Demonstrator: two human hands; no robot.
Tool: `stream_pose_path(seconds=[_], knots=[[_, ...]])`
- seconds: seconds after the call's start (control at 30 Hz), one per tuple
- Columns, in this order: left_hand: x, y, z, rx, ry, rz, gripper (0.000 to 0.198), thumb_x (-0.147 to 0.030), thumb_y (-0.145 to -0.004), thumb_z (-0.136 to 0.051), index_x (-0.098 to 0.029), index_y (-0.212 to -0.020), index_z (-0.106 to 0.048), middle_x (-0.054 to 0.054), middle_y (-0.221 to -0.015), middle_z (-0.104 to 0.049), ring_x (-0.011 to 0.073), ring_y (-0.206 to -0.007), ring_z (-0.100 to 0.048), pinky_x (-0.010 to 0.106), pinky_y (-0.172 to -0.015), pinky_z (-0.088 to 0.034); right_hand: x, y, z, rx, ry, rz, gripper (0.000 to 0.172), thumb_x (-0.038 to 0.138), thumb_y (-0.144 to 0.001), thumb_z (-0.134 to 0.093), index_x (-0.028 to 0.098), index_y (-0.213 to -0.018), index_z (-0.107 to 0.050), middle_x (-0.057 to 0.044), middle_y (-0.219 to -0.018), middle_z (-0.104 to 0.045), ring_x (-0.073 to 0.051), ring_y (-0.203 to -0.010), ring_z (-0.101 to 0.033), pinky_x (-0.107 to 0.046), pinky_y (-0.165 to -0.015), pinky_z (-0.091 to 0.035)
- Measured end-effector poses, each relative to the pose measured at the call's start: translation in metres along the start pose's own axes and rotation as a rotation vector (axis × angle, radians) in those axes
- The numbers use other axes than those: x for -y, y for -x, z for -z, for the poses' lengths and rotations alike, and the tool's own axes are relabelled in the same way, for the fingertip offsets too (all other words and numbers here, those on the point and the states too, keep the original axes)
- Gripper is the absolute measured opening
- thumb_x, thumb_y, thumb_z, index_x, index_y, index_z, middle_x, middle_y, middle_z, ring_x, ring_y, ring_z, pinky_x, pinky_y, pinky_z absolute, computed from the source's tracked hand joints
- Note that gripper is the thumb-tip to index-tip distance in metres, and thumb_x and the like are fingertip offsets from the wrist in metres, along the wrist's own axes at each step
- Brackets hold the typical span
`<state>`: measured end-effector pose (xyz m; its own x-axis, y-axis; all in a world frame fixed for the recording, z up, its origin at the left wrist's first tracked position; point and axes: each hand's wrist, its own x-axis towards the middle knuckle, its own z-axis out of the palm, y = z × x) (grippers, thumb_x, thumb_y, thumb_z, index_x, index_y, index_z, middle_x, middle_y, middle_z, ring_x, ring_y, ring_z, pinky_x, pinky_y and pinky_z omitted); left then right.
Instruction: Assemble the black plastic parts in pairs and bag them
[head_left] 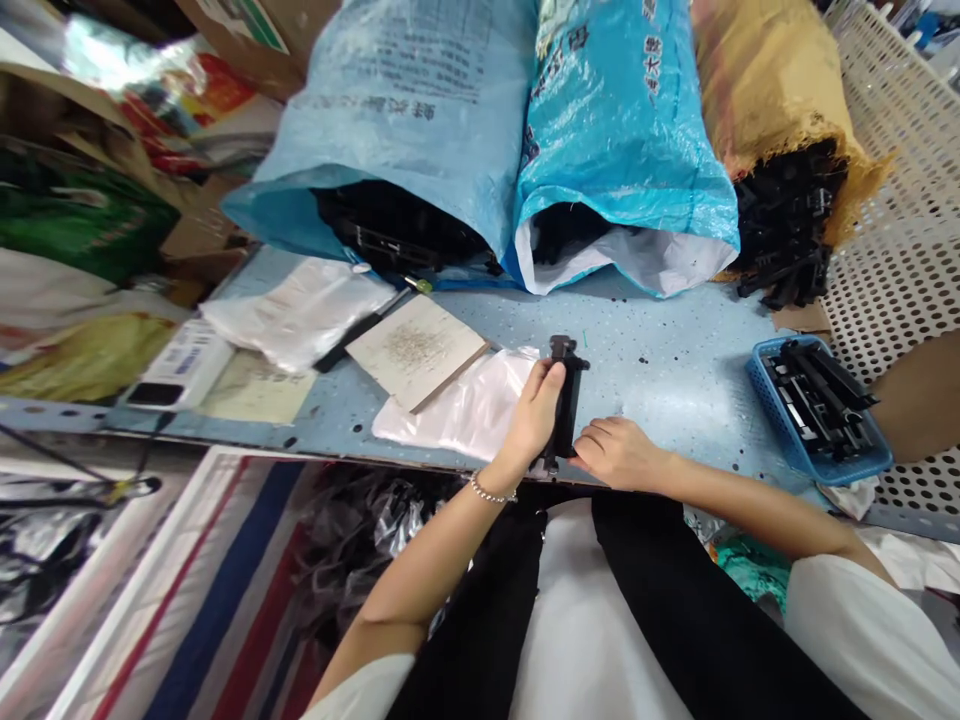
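Note:
My left hand [535,408] is closed around a long black plastic part [568,400], thumb lying over its upper half. The part stands roughly lengthwise to me above the front edge of the bench, with small lugs at its top end. At the part's lower end, my right hand [621,452] has its fingers curled and pinched against it; the fingertips' exact hold is partly hidden. Beside my left hand lie clear plastic bags [465,410] under a pale square board [417,348] with dark specks.
Along the back of the blue bench [675,350] lie a pale blue sack [420,110], a bright blue sack [615,120] and a yellow sack [772,80], with black parts showing. A blue basket [885,462] of black parts stands right, near a perforated white panel [911,270]. A white box [180,365] sits left.

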<state>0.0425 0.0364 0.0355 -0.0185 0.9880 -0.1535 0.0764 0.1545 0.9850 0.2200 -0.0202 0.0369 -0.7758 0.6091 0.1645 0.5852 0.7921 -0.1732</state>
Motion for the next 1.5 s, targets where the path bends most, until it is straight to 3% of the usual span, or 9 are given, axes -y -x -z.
stream_pose_path(seconds=[0.2, 0.43, 0.63, 0.77, 0.9, 1.0, 1.1, 1.3, 1.5], knots=[[0.05, -0.011, -0.021, -0.059, -0.093, 0.034, 0.039, -0.048, -0.095, -0.052, -0.017, -0.119, -0.054, 0.01, -0.107, -0.064, 0.0267, -0.106, -0.062, 0.044, -0.097, -0.049, -0.044, -0.029, 0.002, 0.152, -0.243, -0.295, 0.037, 0.04, -0.107, -0.043, 0.02, -0.085, -0.065, -0.001, -0.075, -0.068, -0.014, -0.066, -0.057, -0.027, -0.063, -0.033], [0.078, 0.017, -0.064, 0.07, -0.365, -0.226, 0.04, -0.029, -0.092, -0.055, -0.02, -0.129, -0.062, 0.019, -0.131, -0.064, 0.0429, -0.126, -0.055, 0.061, -0.112, -0.036, -0.192, -0.187, 0.016, -0.162, -0.006, -0.729, 0.044, 0.025, -0.1, -0.049, 0.019, -0.143, -0.051, -0.019, -0.145, -0.05, -0.029, -0.113, -0.062, -0.038, -0.091, -0.048], [0.077, -0.003, -0.037, 0.062, -0.207, -0.212, 0.043, -0.028, -0.088, -0.06, -0.022, -0.13, -0.064, 0.015, -0.122, -0.068, 0.0369, -0.119, -0.06, 0.06, -0.107, -0.044, -0.248, -0.228, 0.017, -0.228, -0.128, -0.764, 0.046, 0.012, -0.091, -0.052, 0.02, -0.136, -0.059, -0.019, -0.145, -0.053, -0.031, -0.12, -0.06, -0.046, -0.102, -0.048], [0.071, -0.032, -0.022, 0.073, -0.026, -0.103, 0.046, -0.043, -0.091, -0.057, -0.019, -0.131, -0.062, 0.013, -0.117, -0.069, 0.0287, -0.11, -0.066, 0.052, -0.102, -0.051, -0.225, -0.176, 0.012, -0.506, -0.32, -0.763, 0.031, 0.023, -0.097, -0.044, 0.02, -0.123, -0.06, -0.013, -0.127, -0.065, -0.022, -0.107, -0.066, -0.04, -0.1, -0.053], [0.048, -0.056, -0.037, 0.131, 0.351, -0.09, 0.071, -0.062, -0.086, -0.064, -0.023, -0.143, -0.048, 0.015, -0.137, -0.062, 0.0274, -0.125, -0.062, 0.047, -0.107, -0.049, -0.149, -0.099, -0.016, -1.026, -1.323, -0.838, 0.028, 0.041, -0.082, -0.072, 0.025, -0.101, -0.06, -0.001, -0.105, -0.07, -0.013, -0.08, -0.069, -0.03, -0.081, -0.061], [0.023, -0.058, -0.045, 0.013, 0.574, -0.183, 0.071, -0.064, -0.091, -0.056, -0.027, -0.148, -0.036, 0.014, -0.139, -0.06, 0.0249, -0.128, -0.06, 0.042, -0.103, -0.052, -0.092, -0.05, -0.029, -0.596, -1.674, -0.922, 0.036, 0.05, -0.078, -0.077, 0.024, -0.097, -0.06, -0.001, -0.091, -0.069, -0.013, -0.068, -0.068, -0.026, -0.064, -0.061], [0.007, -0.047, -0.038, 0.0, 0.491, -0.134, 0.061, -0.062, -0.095, -0.052, -0.023, -0.141, -0.041, 0.011, -0.113, -0.068, 0.0222, -0.1, -0.07, 0.037, -0.084, -0.058, -0.067, -0.025, -0.013, -0.202, -1.302, -0.827, 0.034, 0.051, -0.088, -0.068, 0.021, -0.103, -0.061, -0.004, -0.091, -0.068, -0.016, -0.069, -0.068, -0.032, -0.062, -0.059], [-0.003, -0.014, -0.022, 0.109, 0.078, -0.253, 0.068, -0.071, -0.098, -0.03, -0.018, -0.138, -0.044, 0.015, -0.118, -0.064, 0.0217, -0.088, -0.067, 0.036, -0.076, -0.055, -0.082, -0.038, 0.05, -0.294, -0.204, -0.421, 0.025, 0.041, -0.102, -0.051, 0.019, -0.107, -0.059, -0.014, -0.106, -0.066, -0.024, -0.096, -0.063, -0.037, -0.078, -0.053], [-0.014, 0.009, -0.021, 0.136, -0.06, -0.299, 0.07, -0.069, -0.099, -0.027, -0.014, -0.142, -0.039, 0.019, -0.125, -0.06, 0.0215, -0.085, -0.066, 0.037, -0.076, -0.053, -0.086, -0.052, 0.047, -0.201, -0.389, -0.322, 0.043, 0.042, -0.11, -0.023, 0.02, -0.091, -0.055, -0.004, -0.08, -0.061, -0.017, -0.074, -0.058, -0.029, -0.068, -0.047]])
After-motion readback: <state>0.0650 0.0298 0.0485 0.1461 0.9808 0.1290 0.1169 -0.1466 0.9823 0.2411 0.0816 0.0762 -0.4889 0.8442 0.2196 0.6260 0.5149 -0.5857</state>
